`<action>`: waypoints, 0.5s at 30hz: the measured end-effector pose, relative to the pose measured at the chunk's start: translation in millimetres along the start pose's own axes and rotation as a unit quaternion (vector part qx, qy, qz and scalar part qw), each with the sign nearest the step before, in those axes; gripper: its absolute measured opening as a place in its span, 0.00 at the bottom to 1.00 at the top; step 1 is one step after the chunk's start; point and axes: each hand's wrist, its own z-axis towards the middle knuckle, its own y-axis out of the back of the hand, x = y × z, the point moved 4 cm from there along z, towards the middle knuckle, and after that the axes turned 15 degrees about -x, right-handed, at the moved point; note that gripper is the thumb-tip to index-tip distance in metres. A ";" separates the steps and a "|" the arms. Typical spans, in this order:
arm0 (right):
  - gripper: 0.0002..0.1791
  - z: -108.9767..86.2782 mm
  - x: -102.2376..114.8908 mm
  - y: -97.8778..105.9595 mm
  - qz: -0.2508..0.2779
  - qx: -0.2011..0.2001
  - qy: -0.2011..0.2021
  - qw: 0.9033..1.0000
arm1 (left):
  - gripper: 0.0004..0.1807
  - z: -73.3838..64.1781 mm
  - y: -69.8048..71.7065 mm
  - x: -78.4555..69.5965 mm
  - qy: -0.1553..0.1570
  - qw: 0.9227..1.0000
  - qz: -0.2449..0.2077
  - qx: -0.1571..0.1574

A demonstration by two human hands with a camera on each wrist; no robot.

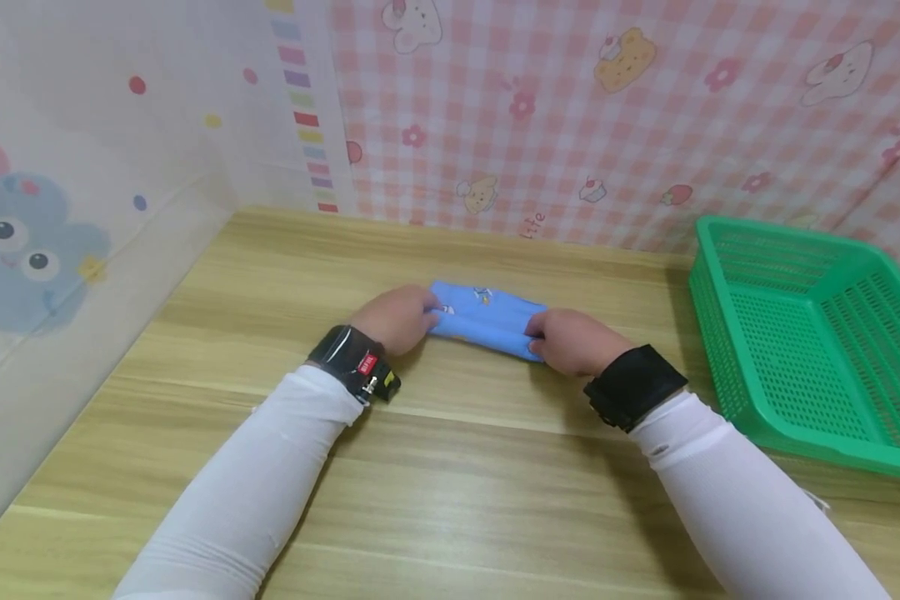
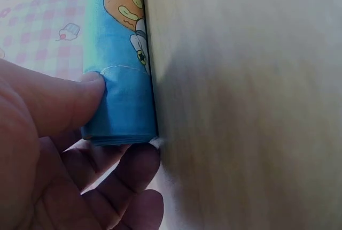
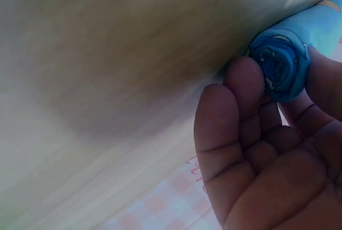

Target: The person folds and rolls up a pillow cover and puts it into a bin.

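A blue printed cloth [image 1: 487, 317] lies crosswise on the wooden table, its near side rolled up and a flat strip behind the roll. At its left end, my left hand [image 1: 396, 320] pinches the cloth, with the thumb [image 2: 80, 99] pressed on its side and the other fingers around the folded end. My right hand [image 1: 579, 342] holds the right end between thumb and fingers. Spiral layers of the rolled cloth [image 3: 280, 67] show in the right wrist view. An orange cartoon figure and a line of stitching show on the cloth in the left wrist view.
A green plastic basket [image 1: 795, 350] with slotted sides stands at the right of the table [image 1: 435, 492]. Behind the table hangs a pink checked sheet [image 1: 555, 108], and a white printed sheet [image 1: 172, 150] covers the left side.
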 end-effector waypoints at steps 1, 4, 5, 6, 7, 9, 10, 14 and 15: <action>0.19 0.4 0.5 0.2 -0.001 0.005 0.002 1.000 | 0.21 -0.2 0.0 0.4 0.000 1.000 0.000 -0.001; 0.18 2.5 1.3 0.1 0.003 0.024 0.005 1.000 | 0.20 -0.5 -0.4 2.4 0.003 1.000 -0.009 -0.006; 0.17 3.2 1.4 0.1 0.004 0.032 0.006 0.999 | 0.19 -0.6 -0.7 3.1 0.005 1.000 -0.013 -0.008; 0.17 3.9 1.3 -0.1 0.004 0.038 0.008 0.999 | 0.18 -0.5 -0.9 3.7 0.007 1.000 -0.016 -0.009; 0.17 4.7 0.8 -0.4 0.006 0.043 0.007 0.999 | 0.16 -0.6 -0.9 4.1 0.009 1.000 -0.019 -0.009; 0.17 5.3 0.1 -1.0 0.007 0.046 0.002 0.999 | 0.14 -0.6 -1.0 4.9 0.013 1.000 -0.020 -0.009; 0.17 5.1 -0.3 -1.0 0.010 0.044 -0.002 0.999 | 0.13 -0.5 -1.0 4.7 0.013 1.000 -0.020 -0.009; 0.17 1.4 -0.7 -0.5 0.031 0.018 -0.037 0.999 | 0.12 0.0 1.1 3.1 0.010 1.000 -0.016 -0.022; 0.16 -0.1 0.4 -0.1 0.034 0.007 -0.043 0.998 | 0.12 0.0 1.6 2.5 0.009 0.999 -0.016 -0.026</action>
